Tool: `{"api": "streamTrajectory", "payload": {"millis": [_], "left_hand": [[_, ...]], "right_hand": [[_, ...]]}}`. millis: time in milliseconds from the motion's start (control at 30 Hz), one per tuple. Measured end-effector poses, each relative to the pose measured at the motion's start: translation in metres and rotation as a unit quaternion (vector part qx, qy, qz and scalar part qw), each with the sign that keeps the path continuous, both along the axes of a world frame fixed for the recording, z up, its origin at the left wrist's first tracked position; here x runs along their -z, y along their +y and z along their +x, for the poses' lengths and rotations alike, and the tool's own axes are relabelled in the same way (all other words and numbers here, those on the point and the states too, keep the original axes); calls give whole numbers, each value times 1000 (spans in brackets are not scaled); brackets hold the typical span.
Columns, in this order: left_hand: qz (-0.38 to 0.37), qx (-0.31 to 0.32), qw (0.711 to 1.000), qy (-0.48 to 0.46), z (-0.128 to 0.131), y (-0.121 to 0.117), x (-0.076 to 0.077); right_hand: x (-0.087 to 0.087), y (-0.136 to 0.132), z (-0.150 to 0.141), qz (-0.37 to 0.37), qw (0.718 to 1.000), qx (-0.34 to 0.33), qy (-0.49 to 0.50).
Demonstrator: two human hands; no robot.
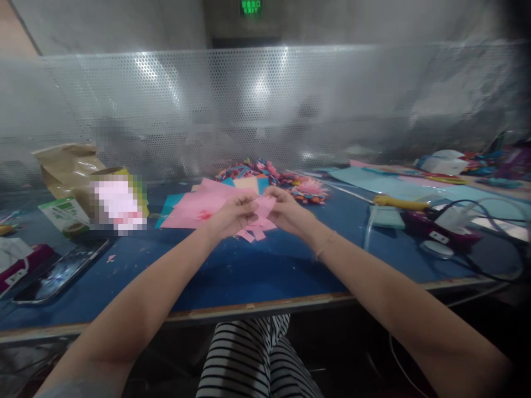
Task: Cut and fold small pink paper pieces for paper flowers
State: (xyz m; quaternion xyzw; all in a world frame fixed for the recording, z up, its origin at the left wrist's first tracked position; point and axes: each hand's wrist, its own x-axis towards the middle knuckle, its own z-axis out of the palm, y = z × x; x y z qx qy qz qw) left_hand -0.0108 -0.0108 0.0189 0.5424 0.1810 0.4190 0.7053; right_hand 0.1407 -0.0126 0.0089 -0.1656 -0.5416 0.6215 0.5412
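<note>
Both my hands meet over the blue table, pinching a small folded piece of pink paper. My left hand grips its left side with curled fingers. My right hand holds the right side, fingers closed on it. Small pink paper strips hang or lie just under the hands. A stack of pink sheets lies flat behind my left hand. A heap of finished colourful paper pieces sits farther back.
A phone lies at the left, near a brown paper bag and a tape roll box. At the right are light blue sheets, a yellow-handled tool, a purple device and looping cables. A perforated metal screen backs the table.
</note>
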Motion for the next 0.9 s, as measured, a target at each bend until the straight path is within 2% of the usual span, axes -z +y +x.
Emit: {"api": "streamTrajectory", "payload": {"millis": [133, 233, 300, 367, 467, 633, 767, 900], "left_hand": [[33, -17, 999, 3, 3, -3, -2], [118, -132, 984, 13, 8, -6, -1], [193, -226, 954, 32, 12, -8, 0], [254, -275, 926, 60, 15, -11, 2], [299, -296, 903, 84, 17, -13, 4], [310, -338, 884, 94, 15, -11, 3], [310, -332, 886, 89, 12, -10, 2], [309, -318, 892, 83, 12, -10, 1]], "right_hand": [[-3, -2, 1, 16, 1000, 7, -7], [-4, -1, 0, 34, 998, 44, -24], [-3, 2, -1, 50, 995, 76, -37], [0, 6, -2, 68, 991, 103, -47], [2, 9, -3, 86, 985, 135, -63], [-1, 5, -3, 64, 981, 155, -94], [-2, 5, -2, 72, 982, 148, -94], [1, 8, -2, 97, 976, 175, -84]]}}
